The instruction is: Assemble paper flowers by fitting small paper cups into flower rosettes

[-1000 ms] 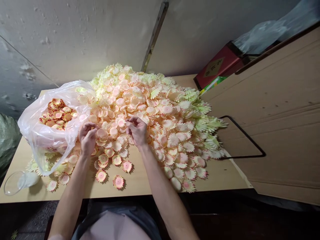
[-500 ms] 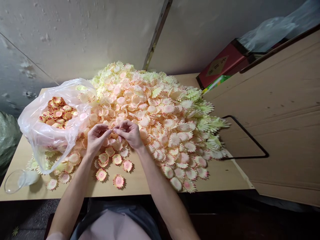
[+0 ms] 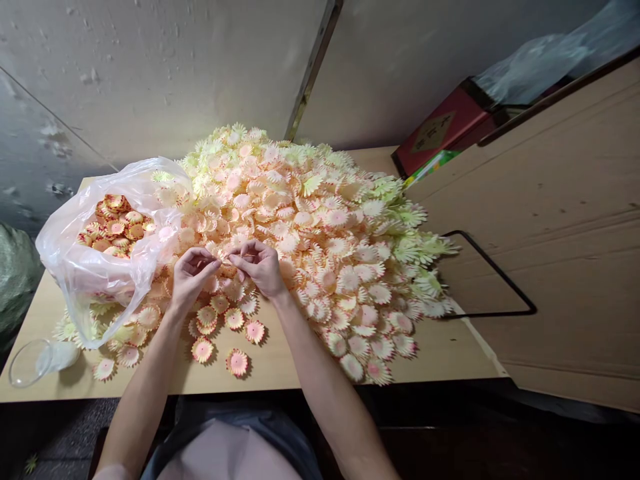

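Note:
My left hand and my right hand meet fingertip to fingertip, a small gap apart, over the near side of a large heap of artificial flower petal discs. Both are closed in a pinch, thumb against fingers. Whatever sits between the fingertips is too small to make out against the pale petals behind. Below the hands, several loose petal discs with pink-red edges lie flat on the wooden tabletop. The heap runs from cream and pink in the middle to pale green at its edges.
A clear plastic bag with smaller red-edged flower discs stands open at left. A glass cup lies at the near left corner. At right are a cardboard panel with a black metal loop and a red box.
My left hand has drawn slightly left, so the fingertips are a little farther apart. My right hand and the heap look the same.

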The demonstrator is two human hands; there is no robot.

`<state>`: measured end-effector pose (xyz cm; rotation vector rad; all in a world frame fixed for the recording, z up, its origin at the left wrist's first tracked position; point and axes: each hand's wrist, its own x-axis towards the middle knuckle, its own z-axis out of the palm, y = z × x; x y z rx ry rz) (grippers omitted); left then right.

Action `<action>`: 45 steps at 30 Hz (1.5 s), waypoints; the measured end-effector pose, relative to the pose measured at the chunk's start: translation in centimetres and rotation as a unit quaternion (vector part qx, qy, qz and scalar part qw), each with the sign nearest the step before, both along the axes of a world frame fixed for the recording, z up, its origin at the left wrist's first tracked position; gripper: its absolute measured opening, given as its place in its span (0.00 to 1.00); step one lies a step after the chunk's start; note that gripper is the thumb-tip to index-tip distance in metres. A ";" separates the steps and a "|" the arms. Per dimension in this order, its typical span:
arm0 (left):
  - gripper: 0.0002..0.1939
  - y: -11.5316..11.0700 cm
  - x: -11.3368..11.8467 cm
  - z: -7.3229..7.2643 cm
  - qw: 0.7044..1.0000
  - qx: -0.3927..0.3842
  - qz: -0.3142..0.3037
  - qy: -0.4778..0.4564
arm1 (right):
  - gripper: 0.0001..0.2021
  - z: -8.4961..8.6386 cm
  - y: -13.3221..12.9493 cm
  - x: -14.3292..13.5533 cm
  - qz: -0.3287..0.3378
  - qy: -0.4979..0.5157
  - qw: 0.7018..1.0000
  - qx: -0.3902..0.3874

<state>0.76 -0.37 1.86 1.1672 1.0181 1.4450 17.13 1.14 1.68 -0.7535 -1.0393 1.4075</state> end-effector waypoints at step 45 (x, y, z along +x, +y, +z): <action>0.11 0.1 0.6 -0.1 0.998 0.022 0.029 0.055 | 0.17 -0.4 -0.2 -0.8 -0.046 -0.033 0.998 0.038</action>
